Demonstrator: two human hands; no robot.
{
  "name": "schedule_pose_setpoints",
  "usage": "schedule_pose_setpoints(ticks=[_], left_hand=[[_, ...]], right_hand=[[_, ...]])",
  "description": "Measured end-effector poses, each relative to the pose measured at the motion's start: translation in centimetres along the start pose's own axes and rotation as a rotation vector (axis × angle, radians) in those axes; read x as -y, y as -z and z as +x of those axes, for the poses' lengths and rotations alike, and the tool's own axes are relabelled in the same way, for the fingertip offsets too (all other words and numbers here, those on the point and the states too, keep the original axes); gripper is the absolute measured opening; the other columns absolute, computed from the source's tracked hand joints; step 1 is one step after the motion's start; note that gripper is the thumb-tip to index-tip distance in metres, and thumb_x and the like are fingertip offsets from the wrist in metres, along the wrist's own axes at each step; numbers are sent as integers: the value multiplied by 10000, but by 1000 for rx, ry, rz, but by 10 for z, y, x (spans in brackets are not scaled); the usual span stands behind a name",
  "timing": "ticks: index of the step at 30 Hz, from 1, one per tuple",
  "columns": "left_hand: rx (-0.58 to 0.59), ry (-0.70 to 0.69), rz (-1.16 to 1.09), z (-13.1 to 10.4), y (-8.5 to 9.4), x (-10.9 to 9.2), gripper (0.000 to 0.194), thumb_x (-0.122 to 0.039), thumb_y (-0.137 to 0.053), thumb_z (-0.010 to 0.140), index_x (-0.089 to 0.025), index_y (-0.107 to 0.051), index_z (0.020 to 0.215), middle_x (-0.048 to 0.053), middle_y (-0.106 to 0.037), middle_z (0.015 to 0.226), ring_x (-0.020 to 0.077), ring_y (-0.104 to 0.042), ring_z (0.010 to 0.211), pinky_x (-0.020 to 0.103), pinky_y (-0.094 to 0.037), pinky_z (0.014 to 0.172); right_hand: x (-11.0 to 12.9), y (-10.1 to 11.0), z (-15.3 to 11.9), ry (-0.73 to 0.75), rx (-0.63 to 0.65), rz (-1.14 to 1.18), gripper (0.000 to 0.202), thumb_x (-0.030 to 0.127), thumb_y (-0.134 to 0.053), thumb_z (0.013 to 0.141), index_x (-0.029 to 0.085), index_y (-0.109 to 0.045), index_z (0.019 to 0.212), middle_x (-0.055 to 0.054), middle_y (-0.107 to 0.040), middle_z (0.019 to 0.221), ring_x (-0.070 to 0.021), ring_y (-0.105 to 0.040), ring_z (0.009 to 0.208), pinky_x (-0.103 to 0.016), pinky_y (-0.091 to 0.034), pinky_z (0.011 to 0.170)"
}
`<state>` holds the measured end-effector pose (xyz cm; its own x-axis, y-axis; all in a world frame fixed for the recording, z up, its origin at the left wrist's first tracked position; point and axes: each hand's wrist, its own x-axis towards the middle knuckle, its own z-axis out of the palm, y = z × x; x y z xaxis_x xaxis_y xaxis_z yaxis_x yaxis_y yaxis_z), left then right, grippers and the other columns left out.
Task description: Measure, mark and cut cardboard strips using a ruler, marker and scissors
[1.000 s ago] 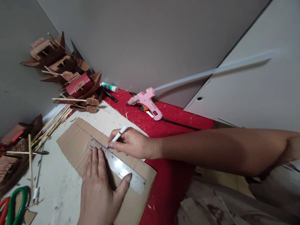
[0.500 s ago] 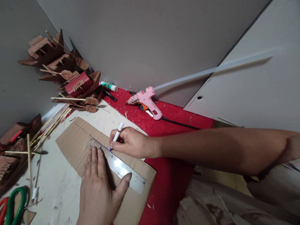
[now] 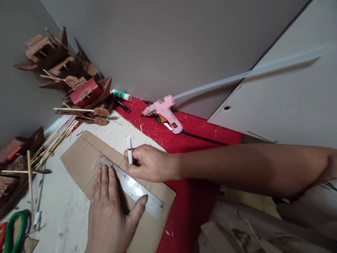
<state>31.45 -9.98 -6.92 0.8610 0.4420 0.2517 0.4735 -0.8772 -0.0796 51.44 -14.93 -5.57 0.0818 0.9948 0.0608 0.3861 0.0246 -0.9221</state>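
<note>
My left hand (image 3: pixel 110 207) lies with fingers spread, pressing a metal ruler (image 3: pixel 137 191) flat on a piece of brown cardboard (image 3: pixel 79 154). The thumb rests near the ruler's lower end and the fingertips near its upper end. In my right hand (image 3: pixel 150 163) a white marker (image 3: pixel 129 149) is gripped almost upright, just beside the ruler's upper long edge; its tip is hidden behind the fingers. A thin purple line runs on the cardboard along the ruler and on past its upper end.
A pink glue gun (image 3: pixel 164 110) with a long glue stick lies on red cloth (image 3: pixel 195 128). Behind are a glue tube (image 3: pixel 121 95) and a black marker (image 3: pixel 121 104). Model boats (image 3: pixel 85 93) and thin sticks (image 3: pixel 56 140) stand left; green-handled scissors (image 3: pixel 17 230) lie lower left.
My right hand has shifted slightly right and down along the ruler's edge, and the marker has become more upright. My left hand and the ruler stay in place on the cardboard.
</note>
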Motion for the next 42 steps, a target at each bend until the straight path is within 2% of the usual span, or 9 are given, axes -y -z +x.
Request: schedule_pose_setpoints(ticks=[13, 15, 19, 22, 26, 31, 42], left_hand=[[-14, 7, -21, 0, -1, -1, 980, -658, -520, 798, 54, -302, 1435, 333, -377, 1448, 439, -370, 1343, 594, -406, 1021], [-15, 5, -18, 0, -1, -1, 975, -651, -519, 803, 65, -306, 1429, 339, -377, 1445, 444, -374, 1338, 598, -409, 1017], [-15, 3, -14, -1, 0, 0, 948, -637, -514, 812, 60, -319, 1425, 331, -378, 1449, 448, -366, 1341, 604, -417, 1008], [-27, -3, -12, -1, 0, -1, 941, -632, -512, 814, 63, -326, 1419, 331, -393, 1439, 454, -388, 1323, 610, -431, 988], [-56, -19, 7, -2, 1, -2, 927, -626, -515, 812, 93, -375, 1380, 351, -434, 1395, 472, -443, 1269, 607, -449, 960], [-88, -63, 72, -3, 3, -3, 896, -632, -491, 814, 116, -457, 1307, 359, -518, 1306, 478, -510, 1196, 619, -429, 962], [-90, -76, 167, -7, 7, -4, 877, -644, -484, 796, 112, -514, 1239, 364, -578, 1221, 479, -569, 1119, 630, -408, 961]], right_hand=[[5, 4, -2, 7, 80, -80, 106, 170, -557, 742, 163, -510, 647, 38, -463, 573, -98, -381, 568, -215, -309, 537], [4, 3, -2, 12, 30, -18, 101, 156, -553, 740, 165, -509, 650, 45, -462, 565, -93, -391, 557, -209, -309, 531], [3, 1, -1, 49, -146, 175, 112, 132, -524, 761, 170, -493, 661, 70, -426, 535, -76, -387, 519, -192, -312, 515], [1, 0, 1, 96, -211, 251, 90, 130, -511, 784, 172, -501, 705, 70, -440, 556, -75, -406, 523, -191, -328, 517], [-5, -4, 2, 109, -188, 275, 51, 125, -528, 781, 173, -526, 762, 54, -505, 604, -87, -467, 562, -198, -356, 538], [-7, -8, 3, 58, -143, 336, 30, 148, -538, 778, 170, -554, 766, 30, -560, 647, -97, -497, 580, -210, -391, 560], [-7, -7, 6, 65, -151, 314, 63, 109, -521, 745, 162, -541, 717, 58, -486, 572, -81, -466, 542, -185, -358, 507]])
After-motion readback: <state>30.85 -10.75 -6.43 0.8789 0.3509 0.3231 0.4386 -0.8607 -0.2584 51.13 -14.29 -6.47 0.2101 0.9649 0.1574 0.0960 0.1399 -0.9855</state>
